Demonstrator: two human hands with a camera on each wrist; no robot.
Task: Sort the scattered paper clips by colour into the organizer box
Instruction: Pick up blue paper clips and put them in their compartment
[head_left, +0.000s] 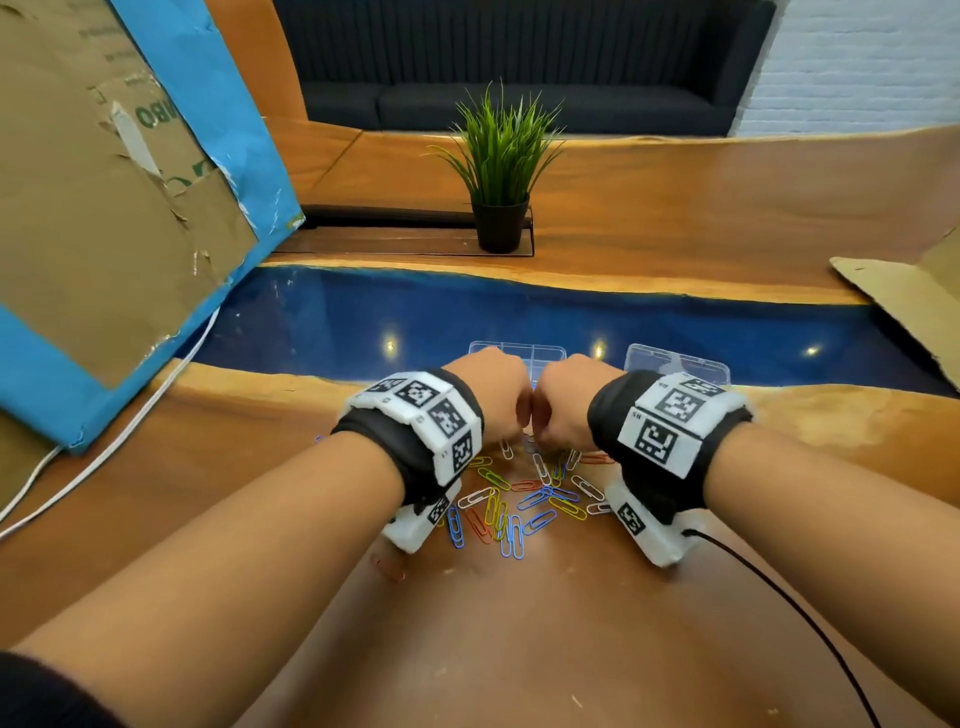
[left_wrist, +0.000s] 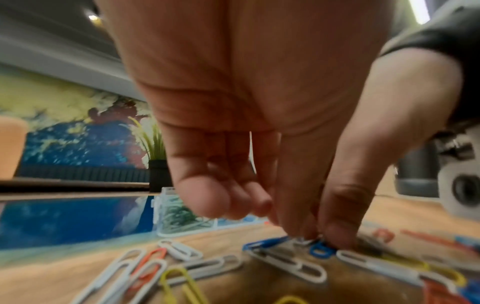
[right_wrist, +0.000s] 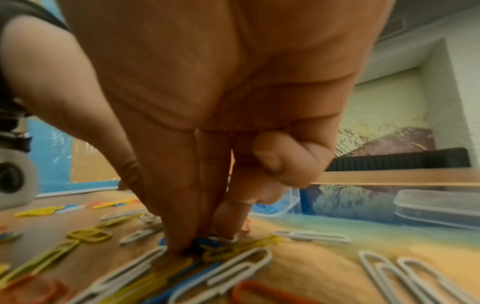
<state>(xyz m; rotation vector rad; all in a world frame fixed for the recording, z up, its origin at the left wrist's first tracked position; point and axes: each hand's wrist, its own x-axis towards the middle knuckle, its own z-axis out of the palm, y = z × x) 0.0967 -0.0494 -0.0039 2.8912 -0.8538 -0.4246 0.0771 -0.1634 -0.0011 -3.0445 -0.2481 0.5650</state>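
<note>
Several paper clips (head_left: 519, 501) in blue, yellow, orange and white lie scattered on the wooden table between my wrists. My left hand (head_left: 493, 400) and right hand (head_left: 563, 410) are side by side over the far end of the pile, knuckles almost touching. My left hand (left_wrist: 314, 238) has thumb and forefinger tips down on the table, pinching a blue clip (left_wrist: 320, 250). My right hand (right_wrist: 202, 240) pinches another blue clip (right_wrist: 207, 243) against the table. The clear organizer box (head_left: 519, 353) stands just beyond the hands; one compartment holds green clips (left_wrist: 182, 216), another blue clips (right_wrist: 272, 207).
The clear lid (head_left: 675, 364) lies right of the box. A potted plant (head_left: 498, 171) stands farther back. A cardboard and blue panel (head_left: 104, 208) leans at the left beside a white cable (head_left: 130, 415). Cardboard (head_left: 909, 301) lies at the right; a black cable (head_left: 779, 597) trails from my right wrist.
</note>
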